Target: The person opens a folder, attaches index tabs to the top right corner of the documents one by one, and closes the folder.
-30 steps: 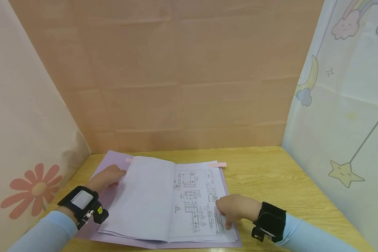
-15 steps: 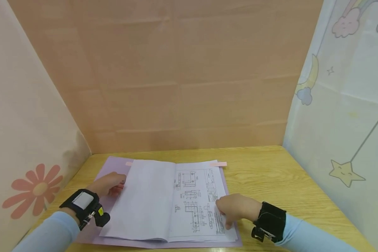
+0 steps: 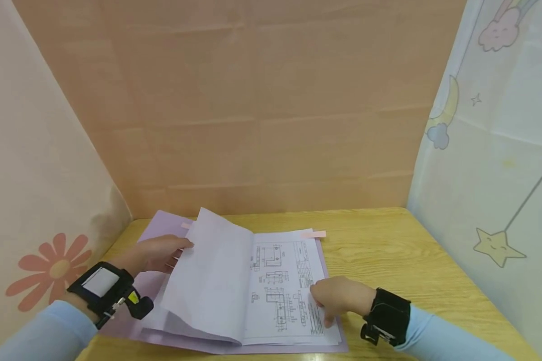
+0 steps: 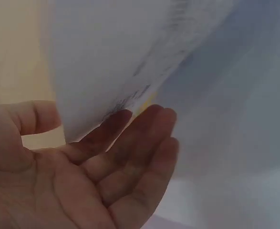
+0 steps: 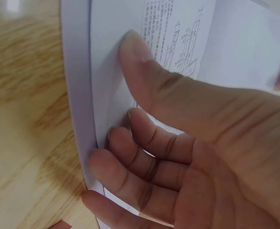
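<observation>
In the head view, a purple folder lies spread on the table with a stack of white pages inside. My left hand pinches the outer edge of a lifted sheet of paper, its blank side showing. The left wrist view has the thumb on one side of this sheet and the fingers behind it, where print shows. On the right half lies a page with technical drawings. My right hand rests at that page's right edge, thumb on the paper and fingers relaxed near the folder's border.
The wooden table extends to the right of the folder. A brown papered wall stands behind. White decorated panels close off the left and right sides. Pink tabs, such as one pink tab, stick out at the pages' top edges.
The left hand has moved slightly up and taken hold of the top sheet on the left, raising it off the pages beneath. The right hand stays in place.
</observation>
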Demonstrator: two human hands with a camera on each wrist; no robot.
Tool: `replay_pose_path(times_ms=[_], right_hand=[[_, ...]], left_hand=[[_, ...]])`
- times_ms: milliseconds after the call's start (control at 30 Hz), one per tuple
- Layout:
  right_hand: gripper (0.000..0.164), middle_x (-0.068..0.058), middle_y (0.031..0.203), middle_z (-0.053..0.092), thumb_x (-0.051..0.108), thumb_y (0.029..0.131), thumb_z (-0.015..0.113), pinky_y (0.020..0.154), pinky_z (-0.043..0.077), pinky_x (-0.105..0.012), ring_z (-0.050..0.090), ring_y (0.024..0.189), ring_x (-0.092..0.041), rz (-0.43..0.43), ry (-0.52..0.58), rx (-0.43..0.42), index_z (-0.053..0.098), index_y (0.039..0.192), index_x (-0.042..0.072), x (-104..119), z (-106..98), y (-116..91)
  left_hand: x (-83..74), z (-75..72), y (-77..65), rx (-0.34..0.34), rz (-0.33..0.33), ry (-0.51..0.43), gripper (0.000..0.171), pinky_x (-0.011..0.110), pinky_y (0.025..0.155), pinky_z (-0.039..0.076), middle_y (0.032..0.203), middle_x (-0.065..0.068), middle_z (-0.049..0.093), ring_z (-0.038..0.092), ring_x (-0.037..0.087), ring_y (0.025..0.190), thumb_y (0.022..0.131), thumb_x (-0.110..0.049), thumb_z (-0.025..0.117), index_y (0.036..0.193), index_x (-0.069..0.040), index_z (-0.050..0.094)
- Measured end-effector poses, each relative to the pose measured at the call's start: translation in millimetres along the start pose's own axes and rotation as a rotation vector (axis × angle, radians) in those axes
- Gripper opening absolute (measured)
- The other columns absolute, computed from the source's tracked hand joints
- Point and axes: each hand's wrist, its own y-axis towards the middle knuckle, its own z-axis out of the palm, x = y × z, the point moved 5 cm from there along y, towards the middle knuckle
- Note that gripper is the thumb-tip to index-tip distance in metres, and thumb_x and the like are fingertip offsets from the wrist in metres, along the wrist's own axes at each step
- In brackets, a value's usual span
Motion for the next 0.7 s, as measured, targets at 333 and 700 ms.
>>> replay_pose_path(times_ms=[333,700], right_hand=[[0.035,0.005,0.07,0.051,0.024,0.066,0.088,0.061,0.043,-0.026,0.046,0.063,-0.012,0.012,0.006,0.004,0.057,0.078,0.015,-2,-1,-3],[0.035,0.007,0.072,0.051,0.024,0.066,0.088,0.063,0.044,-0.026,0.046,0.064,-0.01,0.001,0.001,-0.019,0.055,0.079,0.017,-1,0,-2]], left_hand=[[-73.2,42.0,-19.9,0.204,0.211,-0.063,0.069,0.046,0.099,0.045,0.132,0.018,0.055,0.059,0.028,0.111,0.101,-0.055,0.027,0.147,-0.004,0.032],[-80.0,151.1,-11.3,0.016,0.576,0.485,0.069,0.058,0.115,0.012,0.162,0.015,0.004,0.008,0.034,0.148,0.102,-0.054,0.019,0.156,-0.012,0.007]])
